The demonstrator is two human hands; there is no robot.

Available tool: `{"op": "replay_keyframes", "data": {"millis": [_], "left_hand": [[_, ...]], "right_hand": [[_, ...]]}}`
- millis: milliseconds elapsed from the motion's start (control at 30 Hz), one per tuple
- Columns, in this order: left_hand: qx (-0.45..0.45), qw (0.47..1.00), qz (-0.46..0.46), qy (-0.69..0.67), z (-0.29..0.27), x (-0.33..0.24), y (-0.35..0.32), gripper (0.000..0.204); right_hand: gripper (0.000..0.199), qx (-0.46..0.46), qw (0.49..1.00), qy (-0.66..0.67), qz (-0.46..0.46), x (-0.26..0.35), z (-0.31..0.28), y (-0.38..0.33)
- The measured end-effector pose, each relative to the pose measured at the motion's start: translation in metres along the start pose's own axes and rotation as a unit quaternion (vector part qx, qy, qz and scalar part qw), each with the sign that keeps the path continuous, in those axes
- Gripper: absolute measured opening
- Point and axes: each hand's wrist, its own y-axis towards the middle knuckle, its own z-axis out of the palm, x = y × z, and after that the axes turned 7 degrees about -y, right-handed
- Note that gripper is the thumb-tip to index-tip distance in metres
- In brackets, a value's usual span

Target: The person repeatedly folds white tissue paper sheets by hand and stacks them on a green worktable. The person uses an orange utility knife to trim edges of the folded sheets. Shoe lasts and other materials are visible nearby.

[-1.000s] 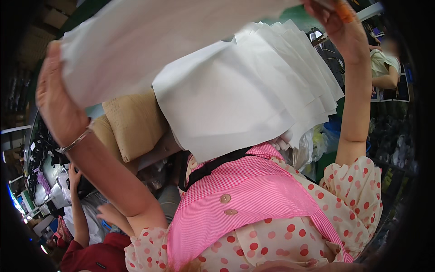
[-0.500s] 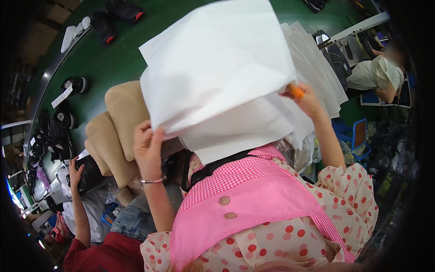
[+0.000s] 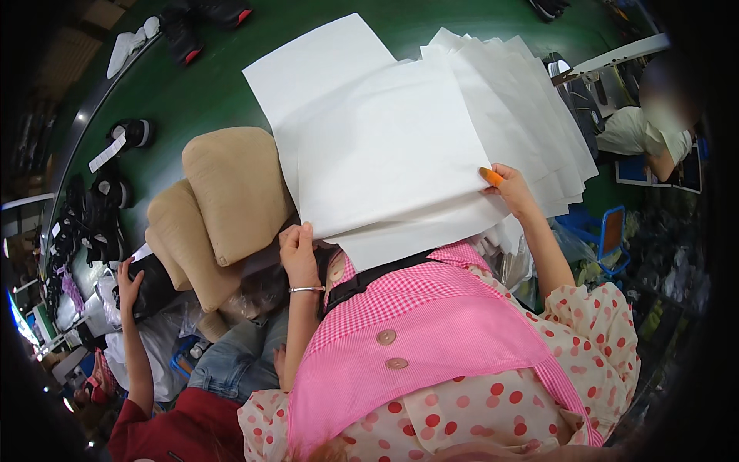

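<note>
A large white sheet of paper [image 3: 385,146] lies in front of me, its near edge lifted slightly. My left hand [image 3: 300,254], with a silver bangle at the wrist, pinches the near left corner. At the near right corner, my right hand [image 3: 508,189] grips the same sheet between thumb and fingers; one finger wears an orange finger cot [image 3: 490,177]. Another white sheet [image 3: 331,65] sticks out beyond it at the far left. Beneath and to the right, several more sheets [image 3: 531,115] lie fanned out in a loose stack.
Beige padded forms [image 3: 239,192] sit left of the paper on the green worktop [image 3: 215,85]. Black shoes [image 3: 135,132] line the far left edge. A co-worker's hand [image 3: 129,286] rests on a black item at left. Another person [image 3: 647,135] sits at right, near a blue-framed chair [image 3: 612,231].
The raised sheet has come down flat over the stack, uncovering the fanned sheets at right and another at far left. Both hands still hold it; my left hand has shifted right.
</note>
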Motion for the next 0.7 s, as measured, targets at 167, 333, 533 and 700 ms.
{"op": "replay_keyframes", "data": {"millis": [167, 333, 533, 700], "left_hand": [[-0.037, 0.999, 0.000, -0.024, -0.003, 0.013, -0.002, 0.022], [-0.019, 0.998, -0.019, -0.065, -0.008, 0.016, -0.007, 0.023], [-0.023, 0.998, -0.052, 0.039, -0.003, -0.009, 0.016, 0.035], [0.023, 0.997, -0.060, 0.038, 0.002, -0.028, 0.019, 0.032]], "right_hand": [[0.019, -0.018, 1.000, -0.011, 0.014, 0.007, 0.015, -0.005], [0.020, -0.061, 0.996, -0.064, -0.030, 0.002, 0.020, 0.000], [0.025, -0.078, 0.996, -0.049, -0.023, 0.015, 0.029, 0.017], [0.025, -0.076, 0.997, -0.018, 0.022, 0.038, 0.034, 0.041]]}}
